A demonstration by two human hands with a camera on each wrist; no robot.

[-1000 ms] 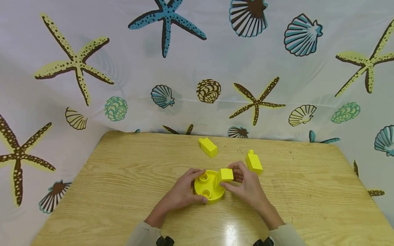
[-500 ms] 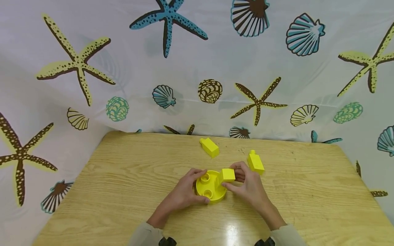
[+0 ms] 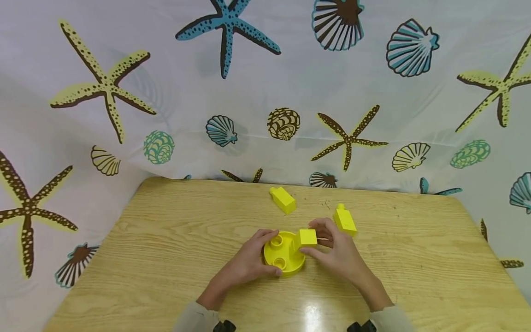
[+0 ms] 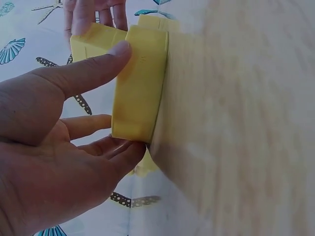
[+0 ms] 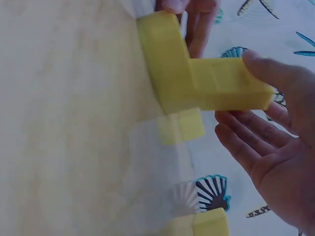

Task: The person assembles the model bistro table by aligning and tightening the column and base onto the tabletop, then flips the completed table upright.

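Note:
A round yellow base (image 3: pixel 290 263) with raised ring-shaped sockets rests on the wooden table. My left hand (image 3: pixel 250 260) grips its left rim, thumb in front and fingers around the back; in the left wrist view the thumb lies on the side wall of the base (image 4: pixel 141 83). At the right side of the base stands an upright yellow block (image 3: pixel 308 238). My right hand (image 3: pixel 337 251) holds this block near its top, thumb on the near side and a finger on the far side. In the right wrist view the block (image 5: pixel 229 83) meets the base, hiding the joint.
Two more yellow blocks, each with a peg on one end, lie on the table: one behind the base (image 3: pixel 283 199), the other just beyond my right hand (image 3: pixel 345 220). A white cloth (image 3: pixel 249 92) printed with starfish and shells hangs around the table's back and sides.
The left hand keeps its grip on the base and the block stays upright in place. The right hand's fingers and wrist shift very slightly; the head view drifts a little.

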